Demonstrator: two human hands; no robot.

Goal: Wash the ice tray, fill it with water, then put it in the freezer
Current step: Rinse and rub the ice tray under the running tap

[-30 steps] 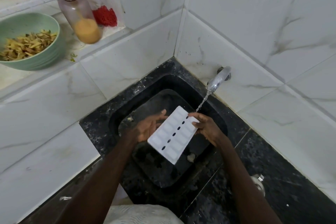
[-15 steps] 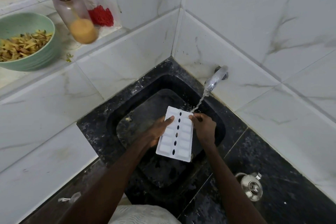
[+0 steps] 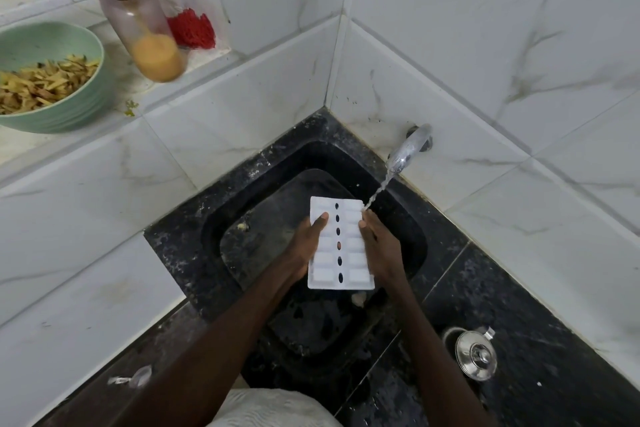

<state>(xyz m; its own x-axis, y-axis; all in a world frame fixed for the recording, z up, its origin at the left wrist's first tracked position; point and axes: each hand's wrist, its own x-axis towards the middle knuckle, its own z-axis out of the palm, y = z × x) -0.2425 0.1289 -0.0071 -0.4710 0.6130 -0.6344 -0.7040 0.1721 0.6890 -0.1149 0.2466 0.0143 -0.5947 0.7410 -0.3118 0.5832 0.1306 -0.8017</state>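
The white ice tray, slanted a moment ago, now points nearly straight away from the person, its underside up, over the black sink. The left hand grips its left edge with the thumb on top. The right hand pinches its right edge. Water from the tap strikes the tray's far right corner.

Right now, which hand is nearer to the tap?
Right. The right hand grips the right edge of the ice tray, close to the water stream from the tap; the left hand grips the left edge, farther away.
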